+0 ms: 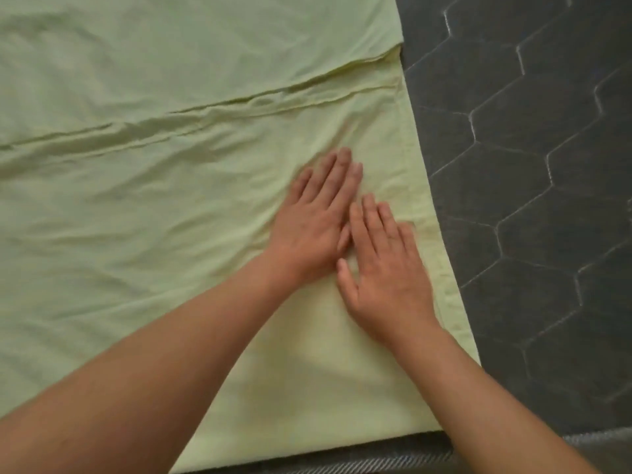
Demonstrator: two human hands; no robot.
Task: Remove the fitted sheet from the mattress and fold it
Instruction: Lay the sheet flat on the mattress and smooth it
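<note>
The pale green fitted sheet (pixel 154 200) lies spread flat over the dark grey mattress (pixel 533 165), whose hexagon-quilted top is bare to the right. A folded-over layer's edge runs as a long crease across the sheet from the left side up to its right edge. My left hand (pixel 314 220) lies flat on the sheet with straight fingers, near the sheet's right edge. My right hand (pixel 386 268) presses flat beside it, thumbs close together, just left of that edge. Neither hand grips any cloth.
The sheet's right hem runs diagonally from top centre down to the lower right. The mattress's near edge, with a ribbed border (pixel 342 463), shows along the bottom. Wrinkles cover the sheet's left half.
</note>
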